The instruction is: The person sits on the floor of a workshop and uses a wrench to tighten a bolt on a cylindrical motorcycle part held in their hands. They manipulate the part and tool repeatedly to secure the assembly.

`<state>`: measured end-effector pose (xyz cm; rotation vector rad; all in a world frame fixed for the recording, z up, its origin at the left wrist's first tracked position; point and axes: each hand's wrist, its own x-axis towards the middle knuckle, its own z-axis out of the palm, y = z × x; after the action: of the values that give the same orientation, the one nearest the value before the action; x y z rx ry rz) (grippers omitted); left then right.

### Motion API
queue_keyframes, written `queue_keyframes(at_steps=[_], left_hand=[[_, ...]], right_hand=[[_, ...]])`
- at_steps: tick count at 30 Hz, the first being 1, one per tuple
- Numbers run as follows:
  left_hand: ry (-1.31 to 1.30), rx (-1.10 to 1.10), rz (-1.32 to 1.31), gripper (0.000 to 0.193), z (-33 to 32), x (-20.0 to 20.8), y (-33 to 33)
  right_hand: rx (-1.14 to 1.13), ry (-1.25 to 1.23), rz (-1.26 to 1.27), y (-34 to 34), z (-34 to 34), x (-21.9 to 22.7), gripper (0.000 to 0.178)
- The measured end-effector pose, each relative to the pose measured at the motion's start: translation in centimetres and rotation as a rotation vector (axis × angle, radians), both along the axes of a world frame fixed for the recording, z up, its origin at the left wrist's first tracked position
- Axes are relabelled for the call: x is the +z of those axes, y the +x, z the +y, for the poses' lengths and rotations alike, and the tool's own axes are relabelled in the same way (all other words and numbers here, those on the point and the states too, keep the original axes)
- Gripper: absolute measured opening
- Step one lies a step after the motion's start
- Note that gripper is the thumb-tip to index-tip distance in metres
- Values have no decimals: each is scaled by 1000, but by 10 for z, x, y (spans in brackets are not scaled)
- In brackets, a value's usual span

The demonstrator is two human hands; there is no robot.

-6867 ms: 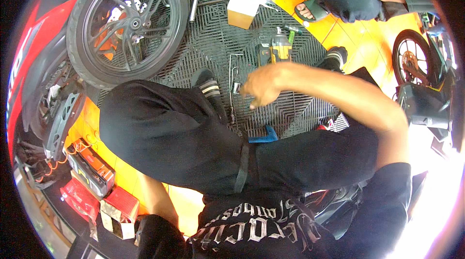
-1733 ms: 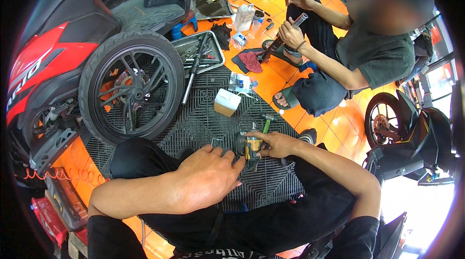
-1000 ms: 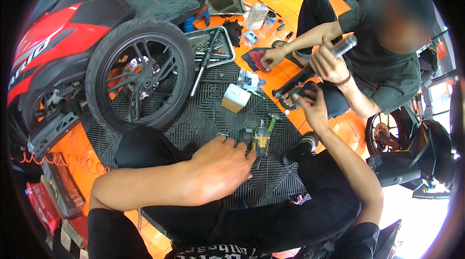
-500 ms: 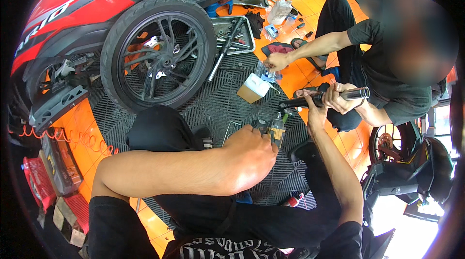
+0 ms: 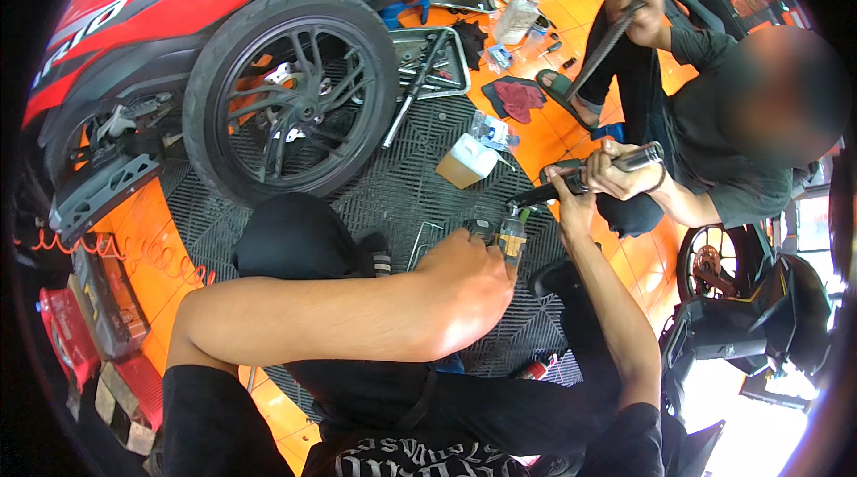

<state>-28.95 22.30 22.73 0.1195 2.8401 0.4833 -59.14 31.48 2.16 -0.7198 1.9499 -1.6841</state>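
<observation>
My left hand [image 5: 466, 285] is wrapped round a yellow and dark impact wrench [image 5: 511, 240]. The nose of the wrench points up at the near end of a fork leg [image 5: 536, 195], black with a bare metal tube [image 5: 644, 156]; whether they touch I cannot tell. Around the black part of the leg my right hand [image 5: 575, 202] is closed. Beside it, a co-worker's hand [image 5: 616, 172] grips the same leg. The co-worker's other hand [image 5: 639, 13] is raised and holds a long, dark fork spring [image 5: 607, 50] at a slant.
A wheel [image 5: 290, 102] leans by a red motorcycle [image 5: 170, 8]. On the black mat [image 5: 393, 182] stands a jug of brownish liquid [image 5: 467, 161], with a clear plastic bottle [image 5: 489, 131] behind. A tray [image 5: 460, 58] holds another fork leg. A red cloth [image 5: 520, 100] lies on orange tiles.
The co-worker's free hand has risen from beside the plastic bottle and now shows the fork spring. The fork leg's far end has shifted slightly left. My left hand has barely moved.
</observation>
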Motion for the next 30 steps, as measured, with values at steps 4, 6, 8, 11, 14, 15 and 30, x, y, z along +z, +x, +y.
queue_keyframes(at_steps=[4, 6, 8, 11, 14, 15, 30], left_hand=[[8, 29, -24, 40, -2, -1, 2], [5, 16, -7, 40, -1, 0, -1], [7, 19, -9, 41, -2, 1, -1], [23, 26, -13, 44, -2, 2, 0], [44, 30, -15, 47, -3, 3, 0], [49, 26, -30, 48, -4, 6, 0], [59, 29, -57, 49, -6, 5, 2]], right_hand=[[-37, -5, -46, 8, -8, 1, 19], [-38, -3, -34, 3, -4, -4, 20], [-46, -32, -65, 5, -5, -3, 19], [-44, 17, -86, 6, -7, 1, 19], [-41, -4, -89, 6, -8, 1, 19], [-38, -25, -88, 6, -8, 0, 19], [-46, -15, -64, 10, -6, 1, 17]])
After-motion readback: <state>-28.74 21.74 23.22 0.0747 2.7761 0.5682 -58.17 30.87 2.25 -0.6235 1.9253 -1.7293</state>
